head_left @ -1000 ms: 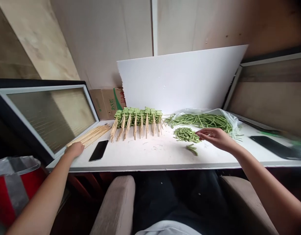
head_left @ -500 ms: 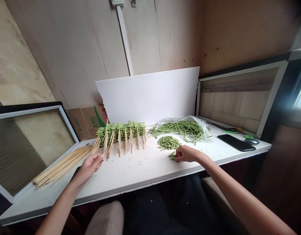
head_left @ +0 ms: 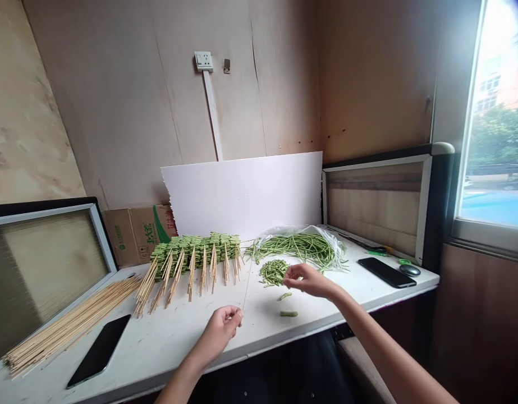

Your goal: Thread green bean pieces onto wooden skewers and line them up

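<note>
Left hand (head_left: 220,331) pinches a skewer (head_left: 246,289), right hand (head_left: 307,279) at the cut beans (head_left: 271,273)

Near the front edge of the table (head_left: 174,336), the left thumb and fingers close on the skewer, which points toward the back edge. The right fingers are bent at the right side of the cut beans; whether they grip a piece, I cannot tell. Two loose pieces (head_left: 288,314) lie nearer the front edge. Along the back edge are long beans (head_left: 292,245) and loaded skewers (head_left: 195,247). At the back left corner, a carton (head_left: 136,238) bears green and red characters, too small to read surely.
</note>
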Motion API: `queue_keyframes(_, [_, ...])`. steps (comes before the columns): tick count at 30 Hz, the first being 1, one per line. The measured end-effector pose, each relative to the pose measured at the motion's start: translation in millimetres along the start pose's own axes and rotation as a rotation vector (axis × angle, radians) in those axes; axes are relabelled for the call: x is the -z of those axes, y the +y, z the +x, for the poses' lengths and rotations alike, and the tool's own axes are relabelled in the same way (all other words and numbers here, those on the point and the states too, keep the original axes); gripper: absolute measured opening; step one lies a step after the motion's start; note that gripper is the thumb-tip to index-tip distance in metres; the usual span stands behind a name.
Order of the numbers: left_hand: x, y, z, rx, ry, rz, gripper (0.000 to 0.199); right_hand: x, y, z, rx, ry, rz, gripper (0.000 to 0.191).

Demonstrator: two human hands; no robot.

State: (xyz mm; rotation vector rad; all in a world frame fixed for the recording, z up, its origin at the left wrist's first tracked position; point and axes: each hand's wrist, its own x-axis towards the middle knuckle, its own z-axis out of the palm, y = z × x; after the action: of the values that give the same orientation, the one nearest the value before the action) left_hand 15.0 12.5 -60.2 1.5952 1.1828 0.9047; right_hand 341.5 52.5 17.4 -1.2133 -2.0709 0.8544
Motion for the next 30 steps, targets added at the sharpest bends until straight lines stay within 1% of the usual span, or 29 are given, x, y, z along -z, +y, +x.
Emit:
queue_keyframes(1, [-4.3, -6.9, 0.9, -0.009, 0.027, 0.016, 0.056, -6.1, -0.4, -0.1, -0.028, -0.101, 0.018, 0.040])
queue_keyframes(3, [-8.0, -17.3, 1.3, -0.025, 0.057, 0.021, 0.056, -20.4, -1.0, -0.2, -0.096, -0.357, 0.067, 0.037])
queue_keyframes(4, [-7.6, -20.4, 1.0, -0.028, 0.058, 0.012, 0.056, -27.9, -1.2, 0.0, -0.128, -0.457, 0.092, 0.036])
queue_keyframes(5, [-5.9, -22.2, 0.6, -0.025, 0.053, -0.003, 0.057, -34.8, -1.2, 0.4, -0.157, -0.512, 0.110, 0.034])
queue_keyframes(6, [-3.4, -23.0, 0.3, -0.018, 0.047, -0.022, 0.058, -40.8, -1.0, 1.0, -0.176, -0.514, 0.114, 0.032])
queue_keyframes(7, [-0.5, -23.3, 0.1, -0.011, 0.046, -0.040, 0.059, -45.4, -0.9, 1.8, -0.180, -0.475, 0.098, 0.029])
queue_keyframes(9, [5.0, -23.7, 0.6, -0.004, 0.052, -0.066, 0.063, -49.4, -0.4, 3.5, -0.142, -0.335, 0.012, 0.022])
queue_keyframes(11, [8.3, -25.4, 2.3, -0.007, 0.066, -0.079, 0.065, -46.6, 0.2, 4.8, -0.071, -0.184, -0.090, 0.015])
queue_keyframes(13, [8.6, -28.9, 4.5, -0.012, 0.075, -0.088, 0.067, -39.3, 2.1, 5.2, -0.016, -0.092, -0.125, 0.013])
queue_keyframes(16, [5.6, -35.4, 7.5, -0.016, 0.073, -0.111, 0.067, -26.6, 10.4, 5.5, 0.010, -0.074, -0.091, 0.016])
queue_keyframes(18, [3.1, -39.4, 9.0, -0.021, 0.077, -0.124, 0.068, -20.4, 19.2, 6.4, 0.002, -0.052, -0.099, 0.016])
queue_keyframes(20, [0.9, -42.7, 10.1, -0.027, 0.089, -0.130, 0.070, -17.1, 28.4, 7.6, -0.029, -0.033, -0.107, 0.016])
queue_keyframes(23, [-1.4, -45.0, 10.2, -0.041, 0.105, -0.135, 0.072, -16.1, 37.4, 8.2, -0.094, -0.077, -0.053, 0.017])
queue_keyframes(27, [-2.7, -42.9, 6.5, -0.076, 0.110, -0.115, 0.072, -15.3, 37.3, 4.8, -0.115, -0.164, -0.028, 0.018])
queue_keyframes(29, [-2.9, -41.4, 4.5, -0.099, 0.115, -0.112, 0.070, -13.9, 34.1, 3.1, -0.096, -0.140, -0.032, 0.019])
queue_keyframes(30, [-2.9, -41.0, 3.9, -0.105, 0.122, -0.113, 0.069, -13.4, 32.3, 2.8, -0.072, -0.097, -0.028, 0.020])
